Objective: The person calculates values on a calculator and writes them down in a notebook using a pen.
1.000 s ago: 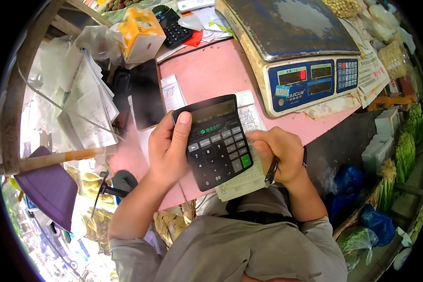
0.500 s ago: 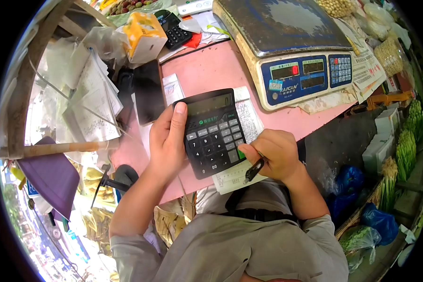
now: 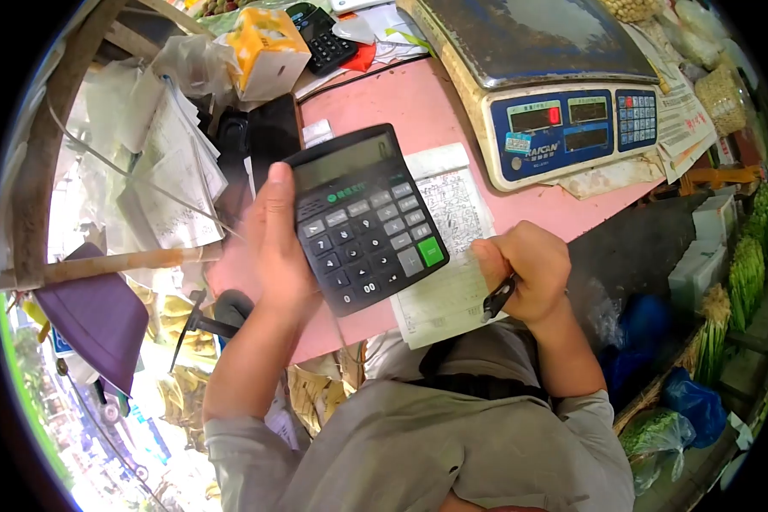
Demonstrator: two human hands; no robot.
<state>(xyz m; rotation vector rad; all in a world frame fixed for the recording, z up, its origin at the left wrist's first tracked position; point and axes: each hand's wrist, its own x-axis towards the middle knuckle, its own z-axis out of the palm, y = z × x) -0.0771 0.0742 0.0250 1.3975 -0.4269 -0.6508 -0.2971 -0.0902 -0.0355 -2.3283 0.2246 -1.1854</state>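
My left hand (image 3: 277,235) grips a large black calculator (image 3: 363,226) by its left edge, thumb on the side of the display, the other fingers hidden behind it. The calculator is tilted, its screen turned up toward me. My right hand (image 3: 529,269) is curled around a black pen (image 3: 498,297), whose end sticks out below the fist. Under and beside the calculator lies a pad of handwritten paper (image 3: 448,213) on the pink tabletop (image 3: 367,94). The right thumb is just right of the calculator, over the pad's edge.
A digital weighing scale (image 3: 563,128) stands at the back right. Behind on the left are a tissue box (image 3: 267,53), a second calculator (image 3: 320,38) and a dark flat panel (image 3: 275,132). Papers (image 3: 166,171) hang at left; bundled greens (image 3: 747,273) and blue bags (image 3: 691,405) sit at right.
My left hand has lifted the calculator closer and turned it to the left, uncovering more of the written pad. My right hand, still holding the pen, has shifted right, away from the keys.
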